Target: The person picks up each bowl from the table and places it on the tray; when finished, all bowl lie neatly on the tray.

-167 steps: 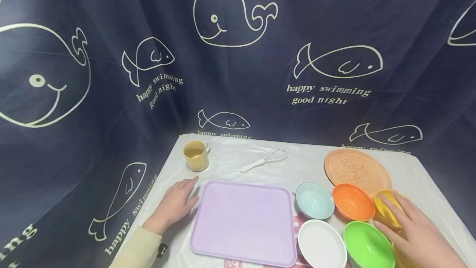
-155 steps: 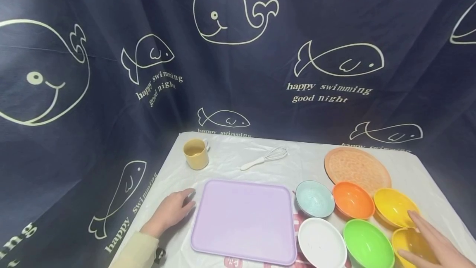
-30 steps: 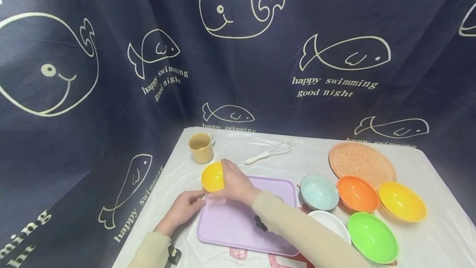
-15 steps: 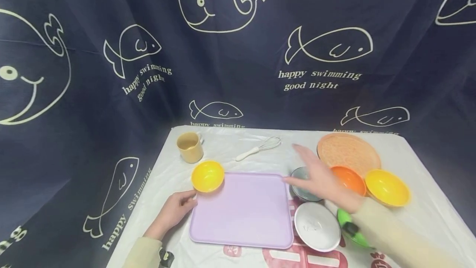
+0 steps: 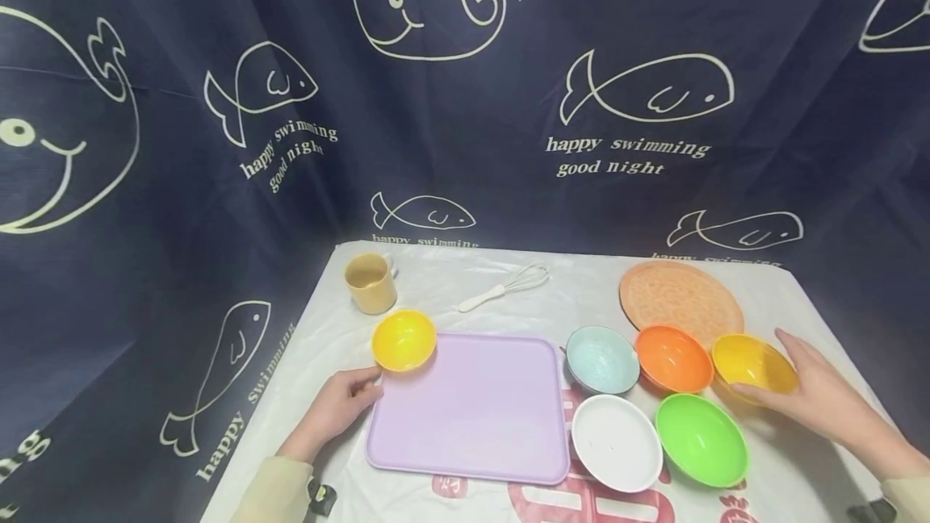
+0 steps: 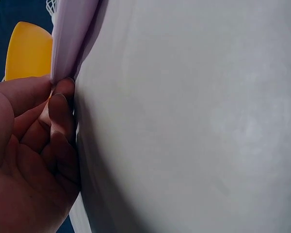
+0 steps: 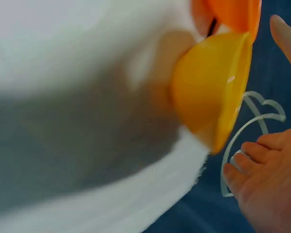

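My left hand (image 5: 336, 408) is at the left edge of a flat lilac tray (image 5: 472, 418), pinching its rim between thumb and curled fingers; the left wrist view shows the tray's edge (image 6: 70, 43) between them. A small yellow bowl (image 5: 404, 340) sits on the tray's far left corner, just beyond that hand. On the right, my right hand (image 5: 817, 390) is spread over a second yellow bowl (image 5: 748, 366). In the right wrist view its thumb and fingers stand apart, beside the rim of that yellow bowl (image 7: 211, 87), with a gap visible between them.
Next to the right yellow bowl are an orange bowl (image 5: 674, 359), a pale blue bowl (image 5: 601, 359), a white bowl (image 5: 616, 442) and a green bowl (image 5: 701, 440). Behind lie a round wooden-looking board (image 5: 676, 297), a white whisk (image 5: 501, 289) and a tan mug (image 5: 370, 284).
A yellow bowl from the near right was carried by my right hand to the tray's far left corner and let go. That hand then swung back right to the other yellow bowl.
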Motion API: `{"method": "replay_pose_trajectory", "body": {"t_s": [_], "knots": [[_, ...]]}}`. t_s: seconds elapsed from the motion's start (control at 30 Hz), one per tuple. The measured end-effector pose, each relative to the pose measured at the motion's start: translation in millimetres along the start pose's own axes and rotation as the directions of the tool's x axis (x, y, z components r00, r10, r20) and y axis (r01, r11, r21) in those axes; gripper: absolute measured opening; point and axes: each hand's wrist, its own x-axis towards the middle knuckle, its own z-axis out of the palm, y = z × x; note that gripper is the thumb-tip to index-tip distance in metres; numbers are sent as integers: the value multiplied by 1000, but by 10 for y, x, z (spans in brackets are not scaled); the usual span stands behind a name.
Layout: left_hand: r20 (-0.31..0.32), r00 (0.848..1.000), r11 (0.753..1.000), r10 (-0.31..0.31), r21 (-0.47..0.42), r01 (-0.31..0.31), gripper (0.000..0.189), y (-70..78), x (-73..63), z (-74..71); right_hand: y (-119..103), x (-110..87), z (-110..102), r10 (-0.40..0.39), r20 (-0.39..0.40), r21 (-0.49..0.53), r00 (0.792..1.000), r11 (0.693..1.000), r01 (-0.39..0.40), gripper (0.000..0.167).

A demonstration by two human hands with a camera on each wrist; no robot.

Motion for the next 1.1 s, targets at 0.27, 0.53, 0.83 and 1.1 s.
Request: {"method": "replay_pose_trajectory", "body": {"t_s": [0.27,0.53,0.83,1.1], "knots": [[-10,999,999,48,3,-48,39,-61,31,9,201,-63,148,76,26,48,997,996,-77,115],[0,997,997,78,12,-78,40,-107,45,-11,211,18,178,51,40,33,998,998,-52,116],[-1,995,995,97,10,-97,38,-108,58,-32,128,102,57,28,-20,-16,999,999,-28,110],[-7,997,997,81,-10,-81,38,-110,53,-30,-757,282,-56,-41,-52,72,998,996,45,118]]}}
